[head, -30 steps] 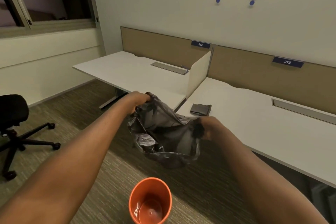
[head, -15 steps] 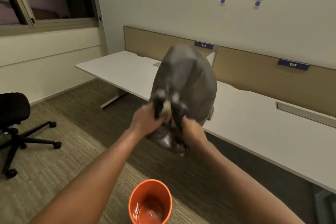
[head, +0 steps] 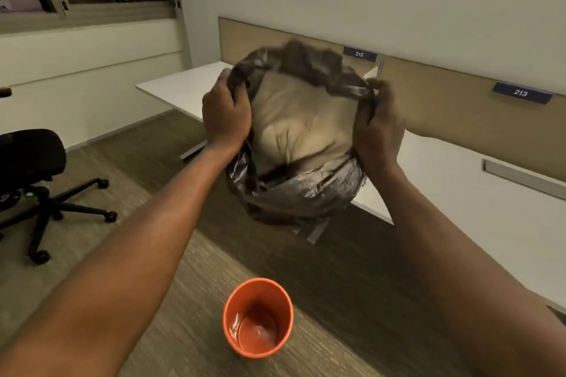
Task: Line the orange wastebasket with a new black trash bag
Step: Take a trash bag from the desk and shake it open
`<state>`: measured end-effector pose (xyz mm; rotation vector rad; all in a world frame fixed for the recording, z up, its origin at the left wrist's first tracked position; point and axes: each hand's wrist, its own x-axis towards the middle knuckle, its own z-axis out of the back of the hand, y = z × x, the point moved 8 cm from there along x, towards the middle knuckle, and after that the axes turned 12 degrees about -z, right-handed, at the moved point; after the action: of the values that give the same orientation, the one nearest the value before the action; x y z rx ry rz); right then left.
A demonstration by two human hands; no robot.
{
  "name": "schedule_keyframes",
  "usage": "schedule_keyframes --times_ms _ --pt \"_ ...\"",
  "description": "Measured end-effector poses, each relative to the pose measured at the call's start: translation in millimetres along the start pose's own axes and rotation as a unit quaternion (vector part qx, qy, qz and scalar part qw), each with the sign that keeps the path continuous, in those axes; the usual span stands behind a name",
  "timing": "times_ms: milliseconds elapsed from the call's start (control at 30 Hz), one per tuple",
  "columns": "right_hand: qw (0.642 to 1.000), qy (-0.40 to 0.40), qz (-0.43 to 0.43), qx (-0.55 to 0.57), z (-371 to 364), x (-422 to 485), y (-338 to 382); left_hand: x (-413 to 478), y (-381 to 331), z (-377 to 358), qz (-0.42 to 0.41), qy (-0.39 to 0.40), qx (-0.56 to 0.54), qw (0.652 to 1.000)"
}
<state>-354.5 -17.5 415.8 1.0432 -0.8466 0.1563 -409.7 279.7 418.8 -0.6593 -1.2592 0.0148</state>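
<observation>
The black trash bag [head: 301,193] hangs in the air at chest height, its mouth spread wide and facing me so I look into it. My left hand [head: 225,115] grips the left side of the bag's rim and my right hand [head: 378,124] grips the right side. The orange wastebasket [head: 232,327] stands upright on the carpet below and nearer to me, with nothing inside it. The bag is well above the basket and does not touch it.
White desks [head: 474,202] with tan divider panels run along the wall behind the bag. A black office chair [head: 30,162] on castors stands at the left. Carpet floor [head: 190,330] surrounds the basket.
The bag went from crumpled between my spread hands, to puffed up with my hands together, to now held with its mouth pulled wide apart. The basket has not moved.
</observation>
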Motion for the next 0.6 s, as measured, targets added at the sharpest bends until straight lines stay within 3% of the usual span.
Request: schedule_keyframes --times_ms 67,100,133,167,200,233,267,300,367,433,500,600 --pt "0.993 0.09 0.046 -0.065 -21.4 -29.6 -8.1 -22.4 -15.7 -4.5 -0.07 0.047 -0.001 0.996" --pt "0.973 0.194 0.038 -0.118 -40.7 -53.0 -27.4 -45.0 -10.1 -17.3 -0.083 0.131 0.026 0.988" --pt "0.93 0.317 0.012 -0.186 -59.9 -83.5 -56.5 -74.8 6.3 -34.4 -0.082 0.251 0.073 0.962" --pt "0.862 0.432 -0.026 -0.264 -73.5 -118.3 -91.7 -111.3 32.5 -49.7 -0.061 0.389 0.127 0.911" --pt "0.787 0.515 -0.063 -0.334 -76.5 -150.4 -123.7 -150.5 61.9 -56.3 -0.015 0.521 0.166 0.837" --pt "0.732 0.559 -0.088 -0.379 -74.0 -172.1 -148.0 -183.3 84.6 -52.7 0.03 0.615 0.182 0.766" --pt "0.712 0.573 -0.104 -0.393 -71.3 -179.9 -161.5 -203.0 99.3 -47.2 0.059 0.662 0.179 0.725" --pt "0.724 0.565 -0.122 -0.377 -69.5 -175.6 -165.4 -207.7 106.1 -42.6 0.078 0.67 0.168 0.719" --pt "0.776 0.518 -0.126 -0.337 -69.9 -143.3 -156.4 -182.2 107.4 -41.2 0.107 0.61 0.148 0.771" --pt "0.838 0.429 -0.104 -0.321 -69.5 -89.5 -131.0 -130.2 101.8 -42.0 0.143 0.484 0.13 0.854" --pt "0.915 0.288 -0.098 -0.265 -58.9 -31.8 -92.6 -72.8 89.1 -36.6 0.169 0.342 0.092 0.92" --pt "0.991 0.095 -0.02 -0.089 -34.9 -3.8 -36.3 -29.7 49.5 -6.4 0.079 0.119 0.102 0.984"
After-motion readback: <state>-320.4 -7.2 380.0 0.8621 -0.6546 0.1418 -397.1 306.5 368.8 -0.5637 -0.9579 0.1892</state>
